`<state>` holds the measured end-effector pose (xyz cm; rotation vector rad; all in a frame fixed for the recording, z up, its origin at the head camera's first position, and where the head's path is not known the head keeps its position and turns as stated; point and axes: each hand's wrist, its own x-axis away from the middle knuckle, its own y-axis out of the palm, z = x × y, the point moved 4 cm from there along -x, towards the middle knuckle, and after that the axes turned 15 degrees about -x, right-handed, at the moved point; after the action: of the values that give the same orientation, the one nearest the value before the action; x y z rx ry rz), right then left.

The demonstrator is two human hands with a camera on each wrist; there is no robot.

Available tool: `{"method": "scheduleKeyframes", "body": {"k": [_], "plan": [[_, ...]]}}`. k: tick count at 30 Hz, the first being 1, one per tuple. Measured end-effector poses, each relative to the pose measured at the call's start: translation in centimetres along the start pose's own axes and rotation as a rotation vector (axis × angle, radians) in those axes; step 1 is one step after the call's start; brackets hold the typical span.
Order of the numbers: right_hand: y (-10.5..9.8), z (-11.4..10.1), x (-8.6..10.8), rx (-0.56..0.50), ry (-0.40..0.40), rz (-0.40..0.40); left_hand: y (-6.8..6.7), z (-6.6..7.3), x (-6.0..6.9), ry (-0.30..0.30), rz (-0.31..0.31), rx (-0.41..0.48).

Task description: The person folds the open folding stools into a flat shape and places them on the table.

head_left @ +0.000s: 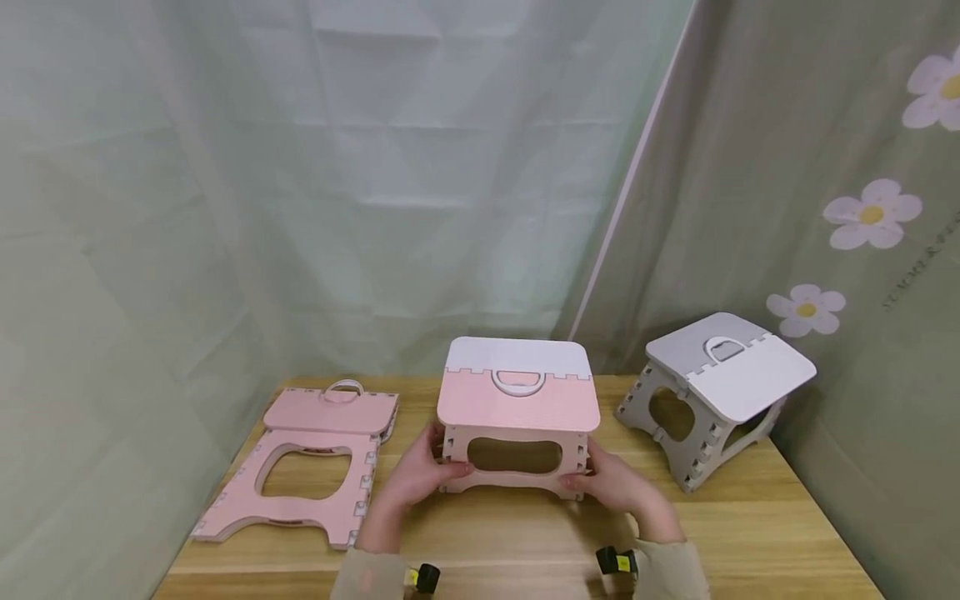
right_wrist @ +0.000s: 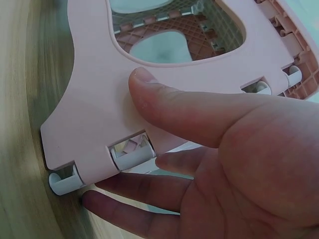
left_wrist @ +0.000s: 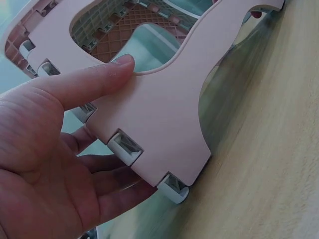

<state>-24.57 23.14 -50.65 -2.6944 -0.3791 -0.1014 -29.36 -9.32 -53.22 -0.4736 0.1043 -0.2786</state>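
One flattened pink stool (head_left: 330, 417): lies on the wooden table (head_left: 517, 542) to the left of the grip, just beside the left forearm, its handle at the far end and its leg panel, with a large opening, toward the viewer.
Left sleeve (head_left: 367, 575): beige, below the gripping left hand.
Left hand (head_left: 416, 477): holds the near left leg edge of the middle stool, thumb laid across the front panel by its opening, fingers behind the hinged edge.
Pink-and-white stool (head_left: 517, 408): stands upright on the table, between the two hands; its seat is pink on the near part and white on the far part, with a white-edged looped handle (head_left: 518, 391) above the grip.
Right hand (head_left: 618, 483): holds the opposite leg edge, thumb against the front panel, fingers reaching around the side past the white hinge pieces.
Right sleeve (head_left: 671, 571): beige, below that hand.
Grey-and-white stool (head_left: 750, 379): stands unfolded to the right of the grip and farther back, apart from the right hand.
Curtain (head_left: 873, 283): green, farthest right, printed with white daisies (head_left: 873, 214).
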Motion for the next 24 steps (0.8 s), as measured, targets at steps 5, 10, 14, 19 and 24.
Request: {"method": "scheduleKeyframes", "body": {"k": [5, 10, 14, 19, 24], "plan": [[0.15, 0.13, 0.17, 0.013, 0.01, -0.003, -0.11, -0.32, 0.1, 0.002, -0.009, -0.027], [0.46, 0.36, 0.31, 0.019, 0.023, -0.012, -0.13, -0.69, 0.41, 0.002, -0.026, -0.031], [0.76, 0.55, 0.45, 0.002, 0.036, -0.016, -0.06, -0.8, 0.79, -0.006, -0.049, -0.017], [0.9, 0.71, 0.37, 0.004, 0.034, -0.006, 0.03, -0.91, 0.91, -0.002, -0.069, -0.038], [0.61, 0.22, -0.22, -0.004, -0.004, 0.024, -0.16, -0.72, 0.28, 0.038, -0.072, -0.072]]}}
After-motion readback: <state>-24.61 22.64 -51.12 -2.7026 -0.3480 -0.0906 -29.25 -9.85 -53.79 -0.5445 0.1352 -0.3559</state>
